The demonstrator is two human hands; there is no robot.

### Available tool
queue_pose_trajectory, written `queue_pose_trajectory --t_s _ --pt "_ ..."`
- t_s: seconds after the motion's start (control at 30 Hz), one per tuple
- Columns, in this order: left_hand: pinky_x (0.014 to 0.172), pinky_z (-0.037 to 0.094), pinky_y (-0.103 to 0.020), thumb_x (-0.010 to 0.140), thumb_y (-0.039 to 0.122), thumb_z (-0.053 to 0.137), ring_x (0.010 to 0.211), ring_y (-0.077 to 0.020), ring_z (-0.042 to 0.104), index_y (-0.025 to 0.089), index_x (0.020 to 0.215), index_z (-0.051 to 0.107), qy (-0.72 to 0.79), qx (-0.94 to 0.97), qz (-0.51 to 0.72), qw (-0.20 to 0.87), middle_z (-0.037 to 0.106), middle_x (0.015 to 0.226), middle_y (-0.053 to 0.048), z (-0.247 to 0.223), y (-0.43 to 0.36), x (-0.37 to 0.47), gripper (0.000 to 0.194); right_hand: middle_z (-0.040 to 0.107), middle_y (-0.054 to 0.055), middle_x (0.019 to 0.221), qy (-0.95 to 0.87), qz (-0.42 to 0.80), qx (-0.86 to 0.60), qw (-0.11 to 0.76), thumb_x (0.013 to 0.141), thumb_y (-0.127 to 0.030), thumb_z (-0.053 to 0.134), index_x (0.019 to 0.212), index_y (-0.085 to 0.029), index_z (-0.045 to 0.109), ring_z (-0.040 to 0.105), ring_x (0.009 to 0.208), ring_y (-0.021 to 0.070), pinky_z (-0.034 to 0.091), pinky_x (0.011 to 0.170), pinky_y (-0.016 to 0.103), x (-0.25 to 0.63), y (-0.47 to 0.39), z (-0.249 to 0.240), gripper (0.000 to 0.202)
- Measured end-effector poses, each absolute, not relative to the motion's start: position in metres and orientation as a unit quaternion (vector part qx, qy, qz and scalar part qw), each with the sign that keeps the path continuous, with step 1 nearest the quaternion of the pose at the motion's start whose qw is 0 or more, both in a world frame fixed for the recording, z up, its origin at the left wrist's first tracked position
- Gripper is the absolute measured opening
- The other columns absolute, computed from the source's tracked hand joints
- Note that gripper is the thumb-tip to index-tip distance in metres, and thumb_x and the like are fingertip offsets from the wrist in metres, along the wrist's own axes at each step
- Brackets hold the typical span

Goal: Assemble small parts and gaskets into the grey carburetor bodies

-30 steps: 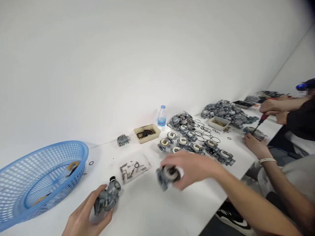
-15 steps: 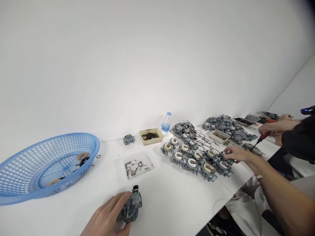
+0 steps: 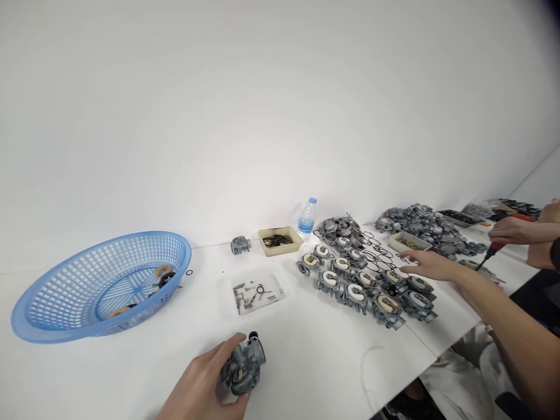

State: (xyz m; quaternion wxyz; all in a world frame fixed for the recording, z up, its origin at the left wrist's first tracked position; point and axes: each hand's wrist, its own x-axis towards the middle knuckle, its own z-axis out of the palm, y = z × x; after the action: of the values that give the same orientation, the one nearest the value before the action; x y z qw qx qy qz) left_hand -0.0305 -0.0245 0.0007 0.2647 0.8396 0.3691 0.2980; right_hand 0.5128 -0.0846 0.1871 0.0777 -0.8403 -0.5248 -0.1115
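Observation:
My left hand point(image 3: 207, 373), low in the view, is closed around a grey metal carburetor point(image 3: 245, 368) just above or on the white table. My thumb is at its near side and my fingers are over its top. A black cap tops one end of the carburetor. Beyond it lies a clear flat tray point(image 3: 262, 300) with small jets, pins, springs and a black ring. My right hand is out of view. Another carburetor body point(image 3: 240, 245) stands farther back, beside a cream tray point(image 3: 280, 249) of black rubber rings.
A blue plastic basket point(image 3: 56, 326) holds a few parts at left. At right are several carburetors with white or yellowish floats point(image 3: 355, 293), heaps of metal parts point(image 3: 431, 230) and a water bottle point(image 3: 307, 220). A co-worker's hand point(image 3: 424, 265) reaches over them; another hand holds a red screwdriver point(image 3: 492, 251).
The view has swung left, so things appear farther right. My left hand still grips the carburetor, now turned slightly. The co-worker's near hand has lifted off the carburetors.

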Motion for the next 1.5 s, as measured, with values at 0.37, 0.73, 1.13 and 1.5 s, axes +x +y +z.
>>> queue_pose_trajectory --t_s 0.37,0.73,1.13,1.5 --pt "0.083 0.052 -0.031 0.069 0.014 0.074 0.087 -0.0196 0.065 0.019 0.123 0.057 0.353 0.676 0.282 0.583 0.07 0.099 -0.003 0.024 -0.015 -0.022 0.057 0.05 0.007 0.154 -0.801 0.167 -0.574 0.022 0.09 -0.059 0.063 0.154 -0.035 0.044 0.051 0.137 0.0367 0.046 0.108 0.048 0.268 -0.054 0.137 0.072" --pt "0.062 0.059 -0.034 0.079 0.037 0.081 0.061 -0.02 0.073 0.013 0.126 0.057 0.298 0.408 0.249 0.826 0.073 0.099 -0.013 0.03 -0.008 -0.036 0.058 0.038 0.006 0.16 -0.821 0.274 -0.493 0.081 0.074 -0.046 0.081 0.156 -0.035 0.034 0.045 0.142 0.0312 0.041 0.115 0.042 0.201 -0.034 0.086 0.095" --pt "0.049 0.05 -0.025 0.094 0.064 0.051 0.048 -0.0141 0.063 0.009 0.095 0.072 0.255 0.44 0.105 0.855 0.071 0.078 -0.01 0.035 -0.004 -0.037 0.059 0.07 0.004 0.124 -0.765 0.388 -0.497 0.13 0.07 -0.031 0.08 0.148 -0.034 0.046 0.066 0.113 0.03 0.052 0.102 0.041 0.19 -0.053 0.069 0.085" --pt "0.067 0.045 -0.029 0.071 0.048 0.085 0.083 -0.0275 0.07 0.027 0.122 0.063 0.331 0.861 0.166 0.348 0.074 0.099 -0.003 0.048 -0.017 -0.043 0.059 0.061 0.009 0.136 -0.72 0.37 -0.582 0.077 0.059 -0.036 0.087 0.142 -0.029 0.049 0.057 0.123 0.0359 0.049 0.103 0.045 0.204 -0.057 0.059 0.092"
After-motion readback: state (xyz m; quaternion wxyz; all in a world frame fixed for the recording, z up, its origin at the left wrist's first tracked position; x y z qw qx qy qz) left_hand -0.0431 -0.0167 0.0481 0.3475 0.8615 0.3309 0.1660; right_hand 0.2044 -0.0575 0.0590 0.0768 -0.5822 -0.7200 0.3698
